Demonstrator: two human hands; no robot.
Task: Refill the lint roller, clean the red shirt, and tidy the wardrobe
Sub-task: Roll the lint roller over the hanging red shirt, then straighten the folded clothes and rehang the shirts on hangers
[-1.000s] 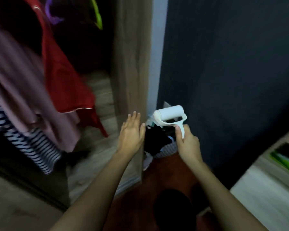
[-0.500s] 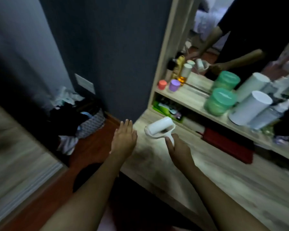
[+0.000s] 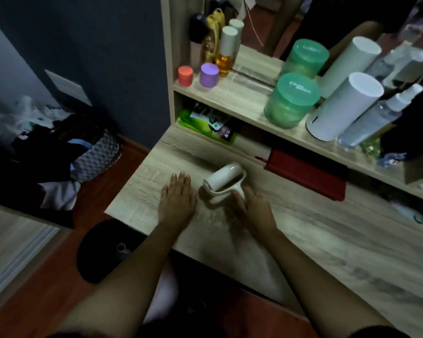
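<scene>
My right hand (image 3: 252,207) is curled around the handle of the white lint roller (image 3: 224,180), in the middle of the picture. The roller is low over the wooden table (image 3: 315,230). I cannot tell if it touches. My left hand (image 3: 177,202) lies flat on the table just beside the roller, with its fingers straight. A red case (image 3: 305,175) is at the right, under the shelf. A green jar (image 3: 291,100) stands on the shelf above. A basket of clothes (image 3: 95,158) sits on the floor at the left.
</scene>
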